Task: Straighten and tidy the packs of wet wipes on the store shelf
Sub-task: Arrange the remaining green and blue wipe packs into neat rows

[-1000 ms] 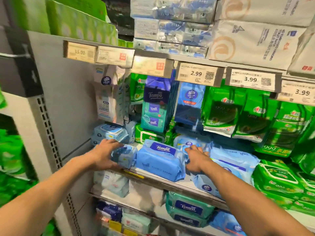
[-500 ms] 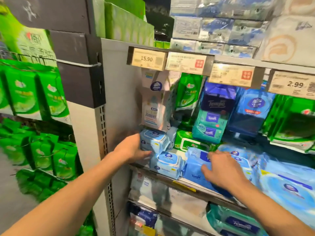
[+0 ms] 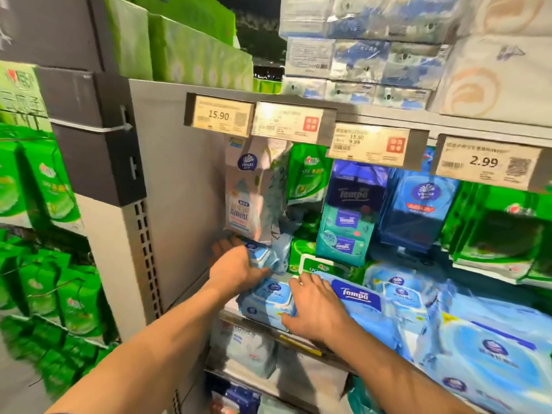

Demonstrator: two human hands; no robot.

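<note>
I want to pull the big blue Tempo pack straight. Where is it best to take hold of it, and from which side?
Probably by its two short ends, coming from the front. The Tempo pack lies flat, label up, its front at the shelf edge. The right hand already rests on its left end; packs crowd its right end.

Two bare forearms come into the frame, one from the lower left corner and one from the lower right, both uncovered as far as the frame edge, with no sleeve or cuff showing. The left hand [image 3: 239, 268] and the right hand [image 3: 316, 309] are bare too: no glove, no ring, and no watch or band on either wrist. The forearms are slim and smooth, and the knuckles and tendons show on the back of the right hand.
</note>
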